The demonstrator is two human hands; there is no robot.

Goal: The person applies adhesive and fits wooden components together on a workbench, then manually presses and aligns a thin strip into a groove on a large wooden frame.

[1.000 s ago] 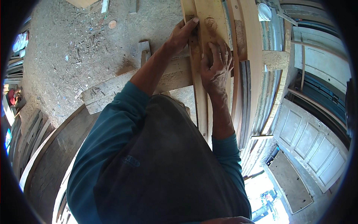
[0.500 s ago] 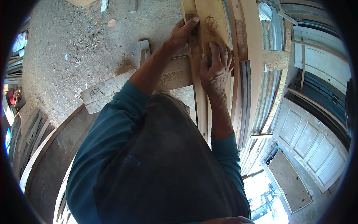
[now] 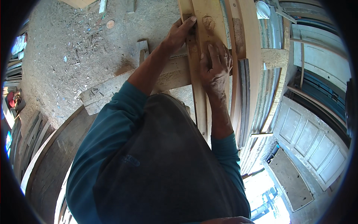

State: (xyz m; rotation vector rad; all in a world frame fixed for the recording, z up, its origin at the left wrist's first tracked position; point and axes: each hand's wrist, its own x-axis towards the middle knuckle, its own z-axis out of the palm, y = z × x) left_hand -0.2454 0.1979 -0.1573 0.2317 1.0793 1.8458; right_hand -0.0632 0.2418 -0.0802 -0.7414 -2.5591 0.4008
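Note:
My left hand (image 3: 177, 35) is closed around the left edge of a narrow wooden strip (image 3: 193, 71), its thumb on top and its other fingers mostly hidden beneath. Against that strip's right side lies a wider pale board (image 3: 203, 33) with a patch of sawdust (image 3: 209, 24) on it. My right hand (image 3: 215, 72) rests palm down on this board, nearer to me than the sawdust, with its fingers apart and slightly bent. Both pieces run lengthwise away from me, across a thick wooden crosspiece (image 3: 173, 76).
More long boards (image 3: 251, 33) lie to the right, beside a dark narrow strip (image 3: 244, 100). A white bucket (image 3: 263, 10) stands at the far right. Panelled doors (image 3: 309, 136) lean farther right. Wood scraps litter the dusty floor (image 3: 89, 48) at left, and a curved panel (image 3: 59, 149) sits near left.
The whole view has shifted slightly. My right hand appears to have slid a little toward me on the board, while my left hand keeps its hold on the strip.

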